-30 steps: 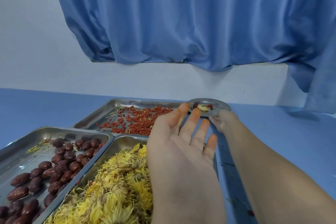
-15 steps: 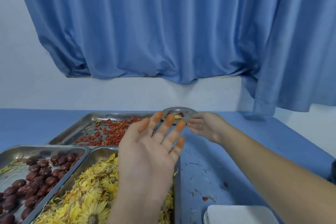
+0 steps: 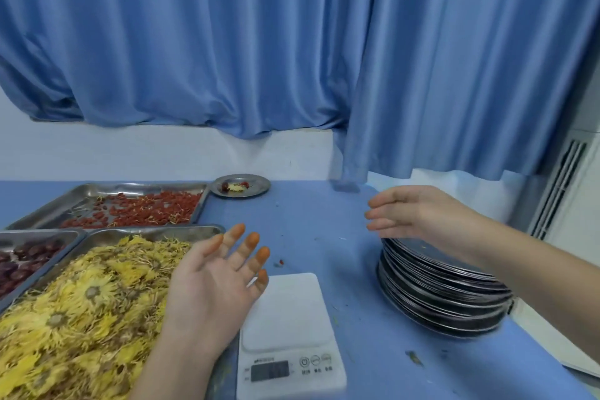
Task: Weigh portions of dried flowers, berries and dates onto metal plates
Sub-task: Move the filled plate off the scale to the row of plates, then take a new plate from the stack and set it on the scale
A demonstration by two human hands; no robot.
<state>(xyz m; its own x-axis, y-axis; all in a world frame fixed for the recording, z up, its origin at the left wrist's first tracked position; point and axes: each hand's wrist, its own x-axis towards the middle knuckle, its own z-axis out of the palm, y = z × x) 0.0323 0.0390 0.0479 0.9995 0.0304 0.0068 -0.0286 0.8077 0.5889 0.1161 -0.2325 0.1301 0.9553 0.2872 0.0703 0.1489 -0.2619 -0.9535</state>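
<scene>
Nearest the camera: white scale (image 3: pixel 285 312) bare on the blue desk (image 3: pixel 311 224); left hand (image 3: pixel 214 282) spread, empty.
Middle: right hand (image 3: pixel 418 214), fingers apart, above stacked plates (image 3: pixel 444 289).
Far: filled plate (image 3: pixel 241 185), released since earlier.
Risk: careless grab could topple the stack.

Camera: a single head-worn wide-angle view.
Facing: forward and down across the blue table (image 3: pixel 302 224), toward its far edge and the curtain (image 3: pixel 292 42).
Nearness: close; the near edge fell below frame.
</scene>
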